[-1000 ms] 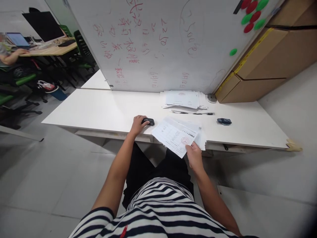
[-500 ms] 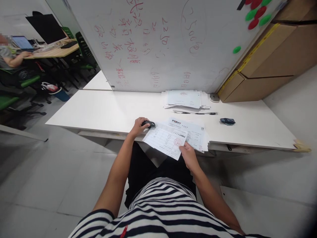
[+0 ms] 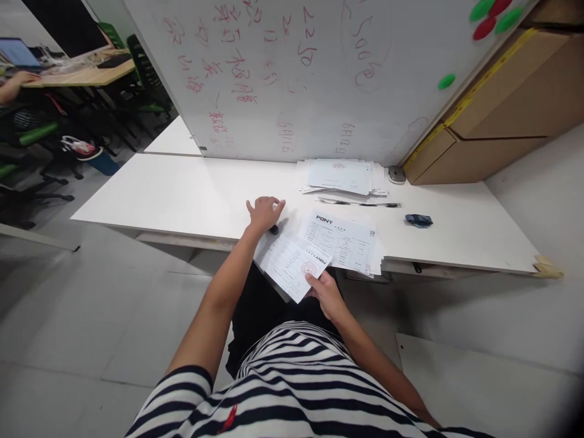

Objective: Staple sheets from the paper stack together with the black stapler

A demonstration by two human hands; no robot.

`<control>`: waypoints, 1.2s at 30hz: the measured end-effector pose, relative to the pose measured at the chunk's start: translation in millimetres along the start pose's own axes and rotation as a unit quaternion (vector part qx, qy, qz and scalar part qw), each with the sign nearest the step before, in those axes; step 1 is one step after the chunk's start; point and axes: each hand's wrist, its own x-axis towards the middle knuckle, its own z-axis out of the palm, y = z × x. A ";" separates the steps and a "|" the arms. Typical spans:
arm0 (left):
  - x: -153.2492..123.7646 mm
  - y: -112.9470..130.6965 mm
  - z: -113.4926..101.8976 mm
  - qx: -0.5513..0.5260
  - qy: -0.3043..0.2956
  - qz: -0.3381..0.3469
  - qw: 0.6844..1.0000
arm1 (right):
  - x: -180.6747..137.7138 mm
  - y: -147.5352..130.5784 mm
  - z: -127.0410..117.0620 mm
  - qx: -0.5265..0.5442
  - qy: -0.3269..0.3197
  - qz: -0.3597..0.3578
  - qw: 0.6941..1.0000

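Observation:
My left hand [image 3: 264,213] rests on the white table [image 3: 182,194], its fingers curled over a small black object [image 3: 274,229] that is mostly hidden. My right hand [image 3: 325,292] pinches the lower corner of a printed sheet with a red stamp [image 3: 289,261], held off the table's front edge. Just right of it lies a stack of printed forms [image 3: 347,242] on the table.
A second paper pile [image 3: 340,177] lies by the whiteboard [image 3: 296,73], with a pen [image 3: 360,204] in front of it. A dark clip-like object [image 3: 418,219] sits to the right. Cardboard boxes [image 3: 497,121] stand at the right. Another person's arm [image 3: 11,88] shows at a far desk.
My right hand has drawn the stamped sheet left and toward me, off the stack. My left hand has closed further over the black object, hiding most of it.

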 end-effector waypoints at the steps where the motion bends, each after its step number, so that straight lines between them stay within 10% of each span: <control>1: -0.1 1.4 4.8 0.020 0.000 0.010 1.000 | -0.4 3.0 1.3 0.000 -0.003 0.013 1.000; 8: -6.8 -0.9 22.8 0.058 0.059 0.111 0.990 | 7.7 18.0 -1.8 -0.100 0.019 -0.007 0.995; 21: -4.7 -12.1 -15.7 -0.160 0.028 0.046 0.986 | 1.1 7.8 4.6 -0.197 0.018 -0.075 0.977; 27: -27.3 -26.8 -8.8 -0.042 0.025 0.135 0.990 | 5.9 -8.8 -2.3 -0.113 0.025 -0.076 0.990; 36: -20.9 -28.3 14.7 0.020 0.118 0.067 0.991 | -18.2 -61.7 -42.6 -0.225 0.107 -0.169 0.954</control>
